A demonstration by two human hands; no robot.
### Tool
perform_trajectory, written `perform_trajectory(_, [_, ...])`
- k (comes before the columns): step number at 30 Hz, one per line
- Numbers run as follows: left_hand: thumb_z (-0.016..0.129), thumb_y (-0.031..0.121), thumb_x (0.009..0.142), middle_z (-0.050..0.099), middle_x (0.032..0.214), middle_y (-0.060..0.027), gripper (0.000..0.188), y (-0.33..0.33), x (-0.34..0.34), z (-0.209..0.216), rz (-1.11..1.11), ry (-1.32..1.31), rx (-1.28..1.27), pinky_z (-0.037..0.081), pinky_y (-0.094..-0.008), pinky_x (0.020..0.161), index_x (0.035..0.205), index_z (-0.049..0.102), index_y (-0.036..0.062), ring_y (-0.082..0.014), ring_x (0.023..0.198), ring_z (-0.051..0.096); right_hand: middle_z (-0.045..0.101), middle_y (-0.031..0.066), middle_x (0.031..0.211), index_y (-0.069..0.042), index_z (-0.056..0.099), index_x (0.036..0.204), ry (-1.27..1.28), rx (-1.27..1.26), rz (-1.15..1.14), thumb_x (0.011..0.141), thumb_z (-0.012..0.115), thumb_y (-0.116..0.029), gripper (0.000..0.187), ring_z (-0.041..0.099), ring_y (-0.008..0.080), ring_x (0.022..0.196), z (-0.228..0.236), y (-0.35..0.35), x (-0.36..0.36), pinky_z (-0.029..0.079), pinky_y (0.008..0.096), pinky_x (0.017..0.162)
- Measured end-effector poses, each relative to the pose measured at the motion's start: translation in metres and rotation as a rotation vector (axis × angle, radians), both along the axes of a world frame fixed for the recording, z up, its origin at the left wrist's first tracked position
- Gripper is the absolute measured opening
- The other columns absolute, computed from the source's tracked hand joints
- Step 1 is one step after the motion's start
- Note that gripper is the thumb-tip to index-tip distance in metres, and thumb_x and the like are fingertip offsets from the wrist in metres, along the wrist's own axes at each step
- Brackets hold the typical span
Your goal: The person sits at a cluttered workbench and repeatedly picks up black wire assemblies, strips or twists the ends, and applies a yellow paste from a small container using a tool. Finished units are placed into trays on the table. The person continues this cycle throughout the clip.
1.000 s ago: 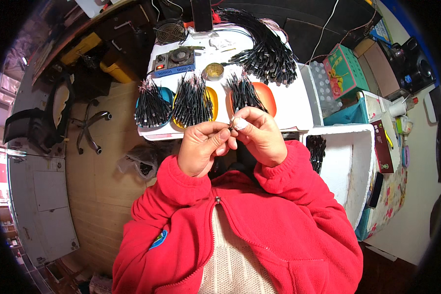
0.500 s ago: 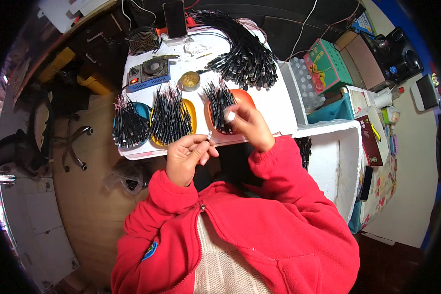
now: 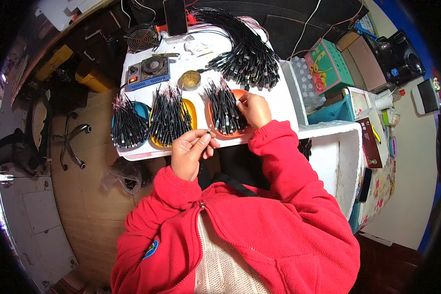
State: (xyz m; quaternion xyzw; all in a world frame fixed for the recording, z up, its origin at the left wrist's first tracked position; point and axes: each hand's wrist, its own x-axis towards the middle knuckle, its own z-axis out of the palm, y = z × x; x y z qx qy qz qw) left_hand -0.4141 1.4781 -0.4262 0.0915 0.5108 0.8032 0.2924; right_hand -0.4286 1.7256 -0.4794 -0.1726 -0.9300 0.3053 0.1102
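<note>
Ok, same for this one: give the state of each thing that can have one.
Left hand: closed, pinching a small metal-tipped piece
Right hand: at the orange tray; grip unclear
Blue tray: heaped with black cables
Yellow tray: heaped with black cables
Orange tray: heaped with black cables
Large cable bundle: loose, fanned out
Blue device: red switch glowing
Round tin: open, yellowish contents
Phone: propped up, screen dark
White foam box: open
Red jacket: partly unzipped

Left hand [image 3: 192, 151]: pinches a small connector [image 3: 209, 129], tip up
Right hand [image 3: 256, 110]: over the orange tray [image 3: 239, 92], beside its cables [image 3: 223, 109]
Blue tray [image 3: 143, 110]: more cables
Yellow tray [image 3: 193, 115]: more cables
Table [image 3: 280, 105]: bowl [image 3: 190, 80], blue device [image 3: 149, 84], cable pile [image 3: 252, 63] beyond the trays
</note>
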Motion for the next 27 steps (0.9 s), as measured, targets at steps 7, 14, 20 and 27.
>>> perform_trajectory(7, [0.055,0.008,0.097,0.069,0.095,-0.013,0.016,0.003,0.007,0.011,0.093,-0.022,0.06,0.053,-0.025,0.073,0.105,0.062,-0.0037,-0.0159,0.083,0.066,0.067,0.0174,0.071,0.001,0.066,0.085,0.286,-0.061,-0.081,0.083,0.065,-0.016,0.017,0.066,0.0312,0.065,0.027,-0.012,0.009,0.051,0.0394,0.061])
perform_trajectory(14, [0.058,0.007,0.095,0.068,0.106,-0.0125,0.021,0.027,0.008,0.03,0.193,-0.028,0.216,0.057,-0.032,0.083,0.11,0.064,-0.0057,-0.018,0.096,0.066,0.06,-0.0028,0.069,0.001,0.061,0.09,0.365,-0.799,0.172,0.089,0.066,-0.006,0.009,0.049,0.0016,0.059,0.085,-0.073,0.074,0.037,0.0174,0.05])
perform_trajectory(20, [0.06,0.006,0.094,0.07,0.101,-0.0108,0.02,0.032,0.021,0.037,0.204,0.022,0.188,0.054,-0.0263,0.08,0.11,0.065,-0.0053,-0.0155,0.089,0.066,0.064,0.0021,0.071,0.002,0.062,0.085,0.372,-0.65,0.154,0.083,0.067,-0.002,0.007,0.058,0.0057,0.061,0.093,-0.097,0.09,0.046,0.0219,0.055])
perform_trajectory(27, [0.058,0.004,0.095,0.069,0.096,-0.0094,0.017,0.027,0.027,0.035,0.203,0.115,0.142,0.053,-0.0244,0.075,0.108,0.064,-0.0049,-0.0131,0.085,0.065,0.065,0.0016,0.075,0.001,0.062,0.089,0.358,-0.681,0.216,0.084,0.067,0.0,0.006,0.059,0.0041,0.064,0.102,-0.091,0.098,0.046,0.0203,0.056])
